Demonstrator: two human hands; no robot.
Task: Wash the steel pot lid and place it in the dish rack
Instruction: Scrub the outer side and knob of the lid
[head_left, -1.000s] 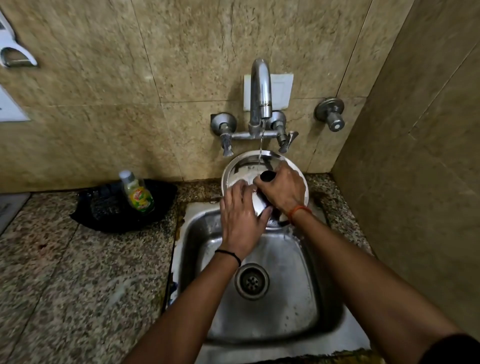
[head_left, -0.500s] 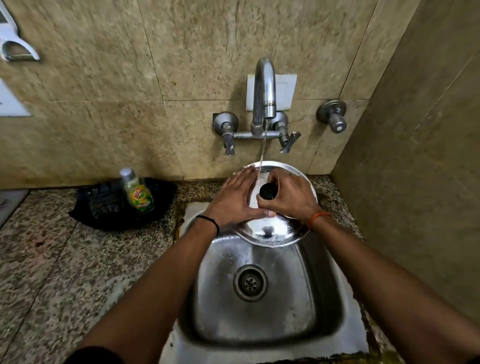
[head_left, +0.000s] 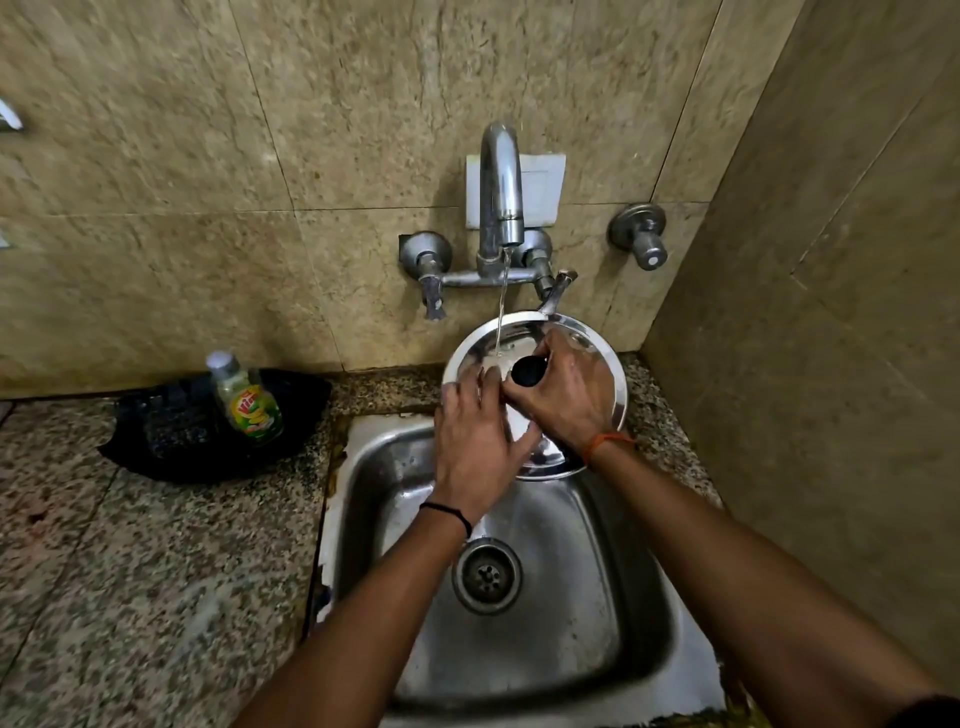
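You hold the steel pot lid (head_left: 597, 358) tilted above the sink (head_left: 545, 623) at its 12 o'clock edge, your right hand (head_left: 561, 400) curled round the black knob (head_left: 527, 370). Your left hand (head_left: 475, 441), half a second ago reaching in from 9 o'clock, now lies flat on the lid's face, fingers straight and close together. The tap (head_left: 501, 192) stream lands just beyond them, so you're likely mid-rinse, racking not begun; no dish rack shows.
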